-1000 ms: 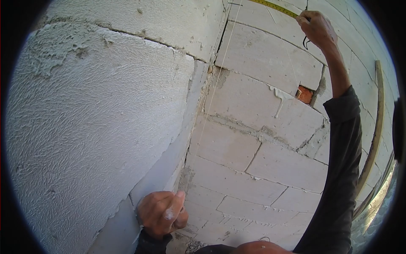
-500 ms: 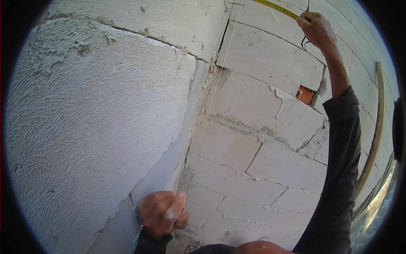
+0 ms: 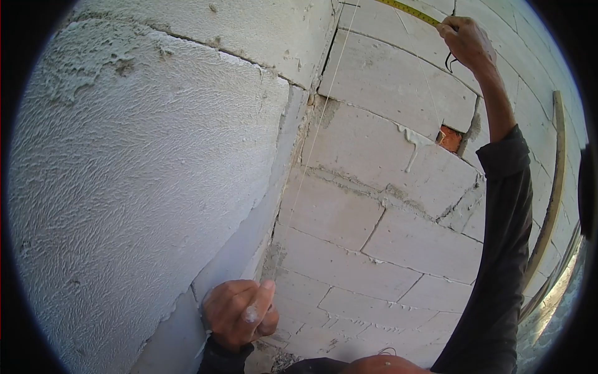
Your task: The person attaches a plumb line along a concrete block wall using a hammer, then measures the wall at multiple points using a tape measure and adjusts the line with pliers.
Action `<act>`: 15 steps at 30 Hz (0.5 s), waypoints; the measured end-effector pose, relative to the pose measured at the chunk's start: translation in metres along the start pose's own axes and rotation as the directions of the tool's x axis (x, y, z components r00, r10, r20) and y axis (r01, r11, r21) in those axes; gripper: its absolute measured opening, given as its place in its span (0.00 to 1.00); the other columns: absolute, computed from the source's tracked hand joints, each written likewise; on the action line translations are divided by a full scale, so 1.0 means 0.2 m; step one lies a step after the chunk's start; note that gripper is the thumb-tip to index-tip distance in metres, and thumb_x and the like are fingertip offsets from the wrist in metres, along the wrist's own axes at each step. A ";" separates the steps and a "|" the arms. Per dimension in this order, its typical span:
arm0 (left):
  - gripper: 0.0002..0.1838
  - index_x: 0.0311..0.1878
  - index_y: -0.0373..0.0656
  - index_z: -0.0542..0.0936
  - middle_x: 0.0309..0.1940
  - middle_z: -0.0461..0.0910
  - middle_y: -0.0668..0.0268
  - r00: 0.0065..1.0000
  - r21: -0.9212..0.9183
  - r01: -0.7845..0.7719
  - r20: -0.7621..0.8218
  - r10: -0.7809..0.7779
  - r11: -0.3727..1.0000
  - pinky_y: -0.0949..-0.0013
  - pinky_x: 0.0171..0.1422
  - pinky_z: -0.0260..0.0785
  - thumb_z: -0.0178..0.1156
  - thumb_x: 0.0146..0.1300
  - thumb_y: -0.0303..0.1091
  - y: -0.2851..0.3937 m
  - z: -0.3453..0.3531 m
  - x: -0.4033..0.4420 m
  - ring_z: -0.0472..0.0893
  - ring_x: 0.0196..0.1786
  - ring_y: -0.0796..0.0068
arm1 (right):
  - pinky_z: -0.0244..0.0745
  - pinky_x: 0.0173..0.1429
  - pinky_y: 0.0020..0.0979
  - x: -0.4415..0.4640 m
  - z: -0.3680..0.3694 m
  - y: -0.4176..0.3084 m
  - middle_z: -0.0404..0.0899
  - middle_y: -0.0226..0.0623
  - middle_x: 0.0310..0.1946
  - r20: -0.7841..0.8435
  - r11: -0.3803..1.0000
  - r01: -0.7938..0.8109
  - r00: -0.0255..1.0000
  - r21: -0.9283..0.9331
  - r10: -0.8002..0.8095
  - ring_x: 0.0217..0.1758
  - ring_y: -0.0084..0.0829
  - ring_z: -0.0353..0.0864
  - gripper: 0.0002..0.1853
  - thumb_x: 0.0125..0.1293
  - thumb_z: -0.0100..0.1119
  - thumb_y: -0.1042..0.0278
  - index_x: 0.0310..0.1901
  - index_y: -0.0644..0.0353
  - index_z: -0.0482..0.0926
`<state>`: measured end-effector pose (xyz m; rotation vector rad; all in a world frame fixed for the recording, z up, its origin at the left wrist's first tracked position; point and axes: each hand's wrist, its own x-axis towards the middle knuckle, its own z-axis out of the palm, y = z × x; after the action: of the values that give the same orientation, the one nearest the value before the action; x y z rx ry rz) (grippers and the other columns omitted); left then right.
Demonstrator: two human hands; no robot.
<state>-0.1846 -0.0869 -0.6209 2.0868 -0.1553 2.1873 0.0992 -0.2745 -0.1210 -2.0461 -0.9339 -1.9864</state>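
Observation:
At the bottom, my left hand [image 3: 240,315] is closed in a pinch beside the wall corner, with a white smear on one finger. A thin pale string [image 3: 322,112] comes down from the top of the view along the corner to its fingertips, growing faint near them. High on the right, my right hand [image 3: 468,43] is closed around the end of a yellow tape measure [image 3: 408,9], whose blade stretches up and left across the block wall. Its case is mostly hidden in the grip, and a dark cord loop [image 3: 450,62] dangles below.
On the left stands a wall face coated with ridged mortar [image 3: 143,168], bare along its edge. Pale block wall [image 3: 398,68] fills the middle and right, with a reddish brick piece [image 3: 448,138] in a gap. A long wooden strip [image 3: 554,181] leans at the far right.

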 end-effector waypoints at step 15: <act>0.18 0.53 0.43 0.88 0.33 0.80 0.68 1.000 -0.002 -0.009 0.000 0.009 1.000 0.63 0.36 0.83 0.64 0.59 0.24 0.00 -0.01 0.01 0.87 0.34 0.68 | 0.74 0.34 0.36 0.00 -0.01 0.01 0.85 0.32 0.25 0.003 1.000 0.004 1.000 -0.011 -0.004 0.24 0.23 0.78 0.19 0.76 0.60 0.51 0.49 0.57 0.93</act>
<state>-0.1860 -0.0870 -0.6197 2.0892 -0.1674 2.1919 0.0988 -0.2769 -0.1204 -2.0545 -0.9299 -1.9956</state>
